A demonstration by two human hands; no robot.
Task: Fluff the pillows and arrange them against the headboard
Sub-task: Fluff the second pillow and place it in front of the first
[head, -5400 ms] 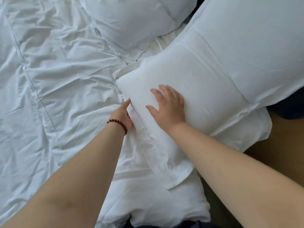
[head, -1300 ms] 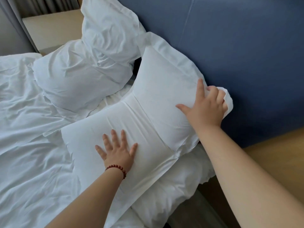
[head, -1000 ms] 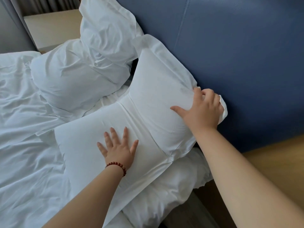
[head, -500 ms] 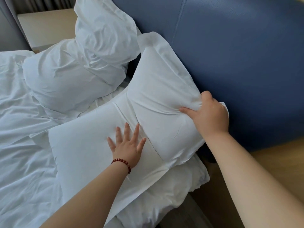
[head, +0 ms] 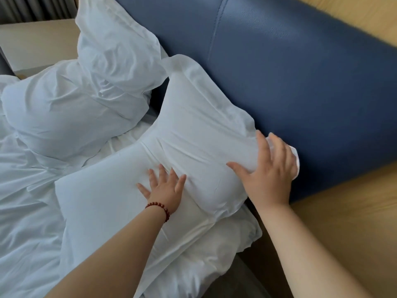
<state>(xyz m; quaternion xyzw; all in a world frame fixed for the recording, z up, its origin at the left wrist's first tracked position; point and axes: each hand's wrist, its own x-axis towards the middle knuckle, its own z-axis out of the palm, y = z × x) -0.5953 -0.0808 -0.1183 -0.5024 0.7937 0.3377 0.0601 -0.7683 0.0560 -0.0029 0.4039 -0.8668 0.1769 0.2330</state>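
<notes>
Head view: the near white pillow (head: 199, 134) leans bent against the blue headboard (head: 300, 82), its lower half flat on the bed (head: 25, 211). The left hand (head: 165, 188) lies open, palm down, on the fold. The right hand (head: 268, 173), fingers spread, presses the pillow's right corner. A second pillow (head: 71, 108) stands left.
</notes>
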